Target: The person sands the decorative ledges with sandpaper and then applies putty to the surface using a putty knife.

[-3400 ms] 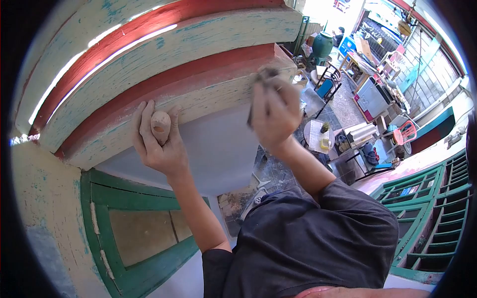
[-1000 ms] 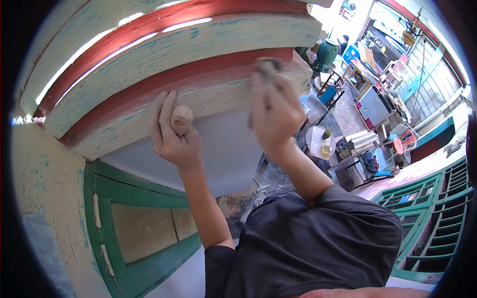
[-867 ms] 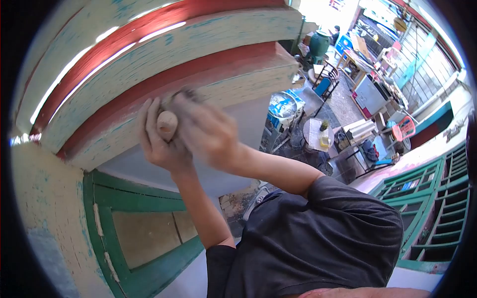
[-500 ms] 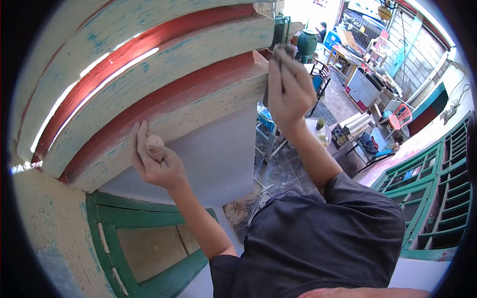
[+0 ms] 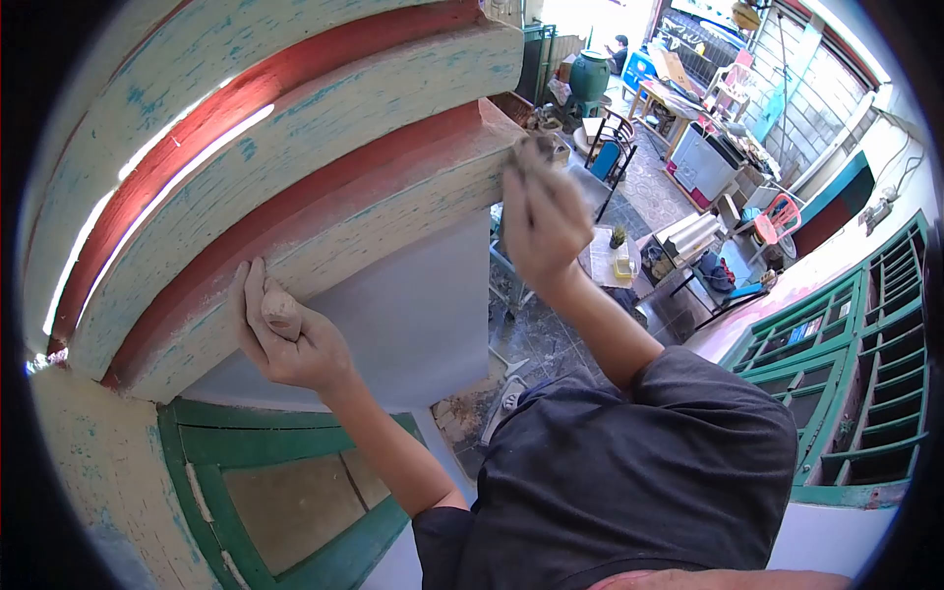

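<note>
My left hand (image 5: 293, 339) is at the lower beam (image 5: 364, 231), its dusty upper fingers resting against the beam's edge. A pale, rounded lump (image 5: 282, 313) shows in front of its curled fingers; I cannot tell what it is. Near the beam's right end, my right hand (image 5: 546, 221) is raised with fingers bent together, blurred by motion. A small dark grey piece (image 5: 537, 149) is pinched at its fingertips, close to the beam's corner. The beam has worn cream and turquoise paint, with a dusty red strip (image 5: 295, 216) above it.
Below the beams is a green-framed panel (image 5: 211, 492); green shutters (image 5: 836, 383) line the right wall. Behind my right arm stand a small table with a plant (image 5: 618, 238), chairs (image 5: 777, 218), a green urn (image 5: 590, 77) and a cluttered workbench. A person (image 5: 618, 54) is far back.
Both hands have shifted left and down in the view, along with the beams as the camera turned. My right hand is closer to the beam's right end.
</note>
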### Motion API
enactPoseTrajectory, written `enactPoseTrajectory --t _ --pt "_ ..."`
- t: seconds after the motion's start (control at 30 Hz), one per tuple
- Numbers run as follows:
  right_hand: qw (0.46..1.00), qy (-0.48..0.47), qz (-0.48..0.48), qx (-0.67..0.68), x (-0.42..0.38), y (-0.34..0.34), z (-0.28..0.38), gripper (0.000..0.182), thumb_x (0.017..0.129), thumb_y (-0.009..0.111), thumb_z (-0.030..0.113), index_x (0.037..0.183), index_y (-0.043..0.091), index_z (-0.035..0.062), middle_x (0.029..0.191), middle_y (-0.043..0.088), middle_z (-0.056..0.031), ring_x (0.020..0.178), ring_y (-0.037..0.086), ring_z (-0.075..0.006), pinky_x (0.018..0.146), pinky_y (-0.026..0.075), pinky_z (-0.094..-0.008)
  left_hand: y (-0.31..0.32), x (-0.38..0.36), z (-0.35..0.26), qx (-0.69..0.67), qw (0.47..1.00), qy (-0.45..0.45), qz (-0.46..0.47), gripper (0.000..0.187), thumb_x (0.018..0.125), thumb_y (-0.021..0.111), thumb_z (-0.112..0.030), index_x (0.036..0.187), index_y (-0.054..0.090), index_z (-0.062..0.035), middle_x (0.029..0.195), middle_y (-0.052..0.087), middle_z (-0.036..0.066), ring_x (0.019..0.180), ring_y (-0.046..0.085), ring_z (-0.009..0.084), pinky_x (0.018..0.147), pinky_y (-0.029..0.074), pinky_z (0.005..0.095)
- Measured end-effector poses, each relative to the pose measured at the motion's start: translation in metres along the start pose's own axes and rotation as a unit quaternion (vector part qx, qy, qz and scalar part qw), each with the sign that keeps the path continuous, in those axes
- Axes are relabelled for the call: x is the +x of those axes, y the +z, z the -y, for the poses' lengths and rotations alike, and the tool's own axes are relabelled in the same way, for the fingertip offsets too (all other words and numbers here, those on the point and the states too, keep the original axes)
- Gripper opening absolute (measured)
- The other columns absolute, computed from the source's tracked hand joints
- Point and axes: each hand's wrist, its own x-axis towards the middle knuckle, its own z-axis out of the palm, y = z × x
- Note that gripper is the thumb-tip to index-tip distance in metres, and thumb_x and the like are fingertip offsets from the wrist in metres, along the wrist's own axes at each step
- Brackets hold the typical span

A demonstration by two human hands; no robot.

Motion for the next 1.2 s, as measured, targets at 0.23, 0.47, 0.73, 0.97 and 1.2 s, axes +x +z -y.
enactPoseTrajectory --t 0.23,0.47,0.73,0.97,1.2 --pt "0.999 -0.023 -0.023 0.0 0.026 0.008 -0.012 0.021 0.08 0.081 -0.006 0.099 0.075 -0.0112 0.107 0.075 -0.0177 0.075 0.069 -0.0242 0.069 0.057 -0.032 -0.002 0.0 0.001 0.011 1.0 0.015 0.009 0.021 0.103 0.06 -0.004 0.116 0.074 0.0024 0.12 0.07 0.014 0.11 0.069 0.0253 0.094 0.06 0.0371" --pt "0.996 0.001 0.066 0.063 -0.046 -0.013 -0.002 0.02 0.079 0.08 -0.008 0.099 0.076 -0.01 0.11 0.074 -0.0181 0.075 0.069 -0.0219 0.069 0.058 -0.0299 -0.002 -0.001 0.001 0.026 0.999 0.028 0.011 0.021 0.104 0.059 -0.004 0.117 0.074 0.0031 0.121 0.07 0.014 0.111 0.069 0.025 0.093 0.06 0.0368" --pt "0.998 -0.015 -0.062 0.003 0.01 -0.001 -0.014 0.02 0.081 0.08 -0.003 0.099 0.075 -0.01 0.112 0.072 -0.0187 0.088 0.073 -0.0286 0.076 0.06 -0.0329 -0.003 0.0 -0.003 0.036 0.999 0.022 0.011 0.023 0.107 0.056 -0.007 0.118 0.073 0.0032 0.122 0.07 0.014 0.111 0.068 0.0255 0.092 0.06 0.0366" --pt "0.998 -0.006 0.035 0.042 -0.045 -0.01 -0.011 0.02 0.078 0.08 -0.006 0.097 0.077 -0.0077 0.11 0.075 -0.0182 0.081 0.072 -0.0247 0.07 0.058 -0.032 -0.006 0.002 -0.003 0.022 0.999 0.025 0.015 0.024 0.108 0.055 -0.01 0.12 0.073 0.0012 0.122 0.07 0.013 0.112 0.068 0.0257 0.094 0.059 0.0374" --pt "0.999 -0.034 -0.021 0.008 0.004 0.004 -0.019 0.023 0.077 0.081 -0.006 0.098 0.075 -0.0101 0.111 0.073 -0.0159 0.069 0.063 -0.022 0.061 0.053 -0.0311 -0.002 -0.002 -0.005 0.011 1.0 0.006 0.009 0.02 0.104 0.06 -0.004 0.118 0.073 0.0004 0.122 0.069 0.013 0.112 0.068 0.0266 0.094 0.059 0.0387"
